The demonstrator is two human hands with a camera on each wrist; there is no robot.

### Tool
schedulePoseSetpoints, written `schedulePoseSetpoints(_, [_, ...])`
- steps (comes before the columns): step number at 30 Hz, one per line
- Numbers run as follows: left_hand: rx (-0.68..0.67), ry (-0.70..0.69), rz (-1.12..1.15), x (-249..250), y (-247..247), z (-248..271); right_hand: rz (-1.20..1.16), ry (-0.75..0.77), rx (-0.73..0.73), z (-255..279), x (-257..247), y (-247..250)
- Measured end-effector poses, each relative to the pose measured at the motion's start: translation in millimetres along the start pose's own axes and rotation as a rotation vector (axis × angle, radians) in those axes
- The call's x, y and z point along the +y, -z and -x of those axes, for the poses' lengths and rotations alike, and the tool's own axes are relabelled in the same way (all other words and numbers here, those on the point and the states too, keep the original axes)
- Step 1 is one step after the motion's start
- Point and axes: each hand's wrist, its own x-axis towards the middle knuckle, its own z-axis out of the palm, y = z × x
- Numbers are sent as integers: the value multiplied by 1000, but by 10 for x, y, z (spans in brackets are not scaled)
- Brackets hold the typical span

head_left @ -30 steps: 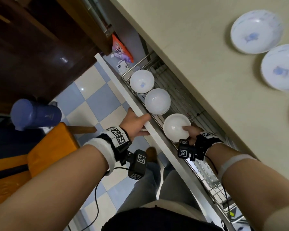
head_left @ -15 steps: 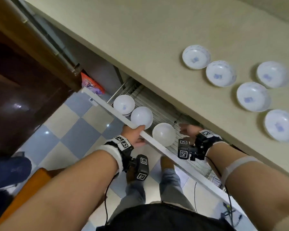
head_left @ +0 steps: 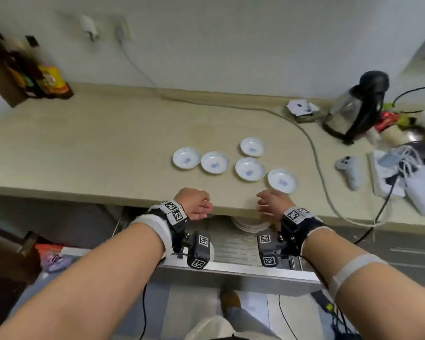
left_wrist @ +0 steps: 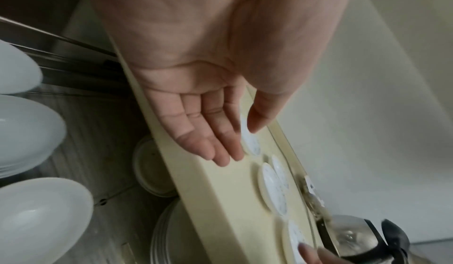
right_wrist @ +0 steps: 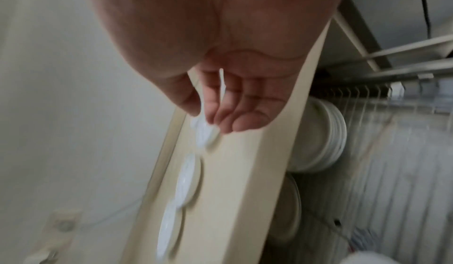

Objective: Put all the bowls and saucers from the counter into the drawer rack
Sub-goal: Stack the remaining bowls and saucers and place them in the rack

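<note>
Several white saucers with blue marks (head_left: pixel 250 168) lie in a loose cluster on the beige counter (head_left: pixel 108 148). My left hand (head_left: pixel 205 208) and right hand (head_left: pixel 261 204) hover at the counter's front edge, just short of the saucers, both empty with relaxed fingers. Below them the drawer rack (head_left: pixel 236 244) stands pulled out. The left wrist view shows my left hand (left_wrist: pixel 239 146) flat and open, with three white bowls (left_wrist: pixel 27 132) in the rack. In the right wrist view my right hand (right_wrist: pixel 213 119) has loosely bent fingers near the closest saucer (right_wrist: pixel 206 134).
A stack of white plates (head_left: pixel 249 225) stands in the rack under the counter edge. A glass kettle (head_left: pixel 356 109), a grey game controller (head_left: pixel 350 170), a long cable (head_left: pixel 314 153) and white chargers (head_left: pixel 407 177) crowd the counter's right side. Bottles (head_left: pixel 42 79) stand back left.
My right hand let go of the third bowl in the rack and my left hand left the drawer front. Both rose to the counter edge, and my view swung up to the saucers.
</note>
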Motion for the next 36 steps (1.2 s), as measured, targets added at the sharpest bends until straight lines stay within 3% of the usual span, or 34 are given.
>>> schedulePoseSetpoints(4, [21,-21,50,291,-299,-253,-143,-11,254,-267,-80,526])
schedulePoseSetpoints(9, [100,33,144,522,-388,-666,-113,-44,219,-634,-118,762])
schedulePoseSetpoints(11, [75,66,134,609,-433,-778,-51,-41,234,-816,-116,810])
schedulePoseSetpoints(15, [78,93,258,629,-474,-1043,189,10,396,-930,-252,864])
schedulePoseSetpoints(17, [100,81,296,593,-482,-1160,196,68,455,-938,-353,881])
schedulePoseSetpoints(20, [166,66,297,598,-518,-1254,-12,139,332,-984,-529,813])
schedulePoseSetpoints(26, [153,9,209,830,-507,-1219,89,157,163,-1031,-716,382])
schedulePoseSetpoints(31, [269,-86,156,983,5,-1321,262,133,212,-1083,-645,109])
schedulePoseSetpoints(36, [346,-47,97,926,482,-1514,364,151,262,-1141,-570,4])
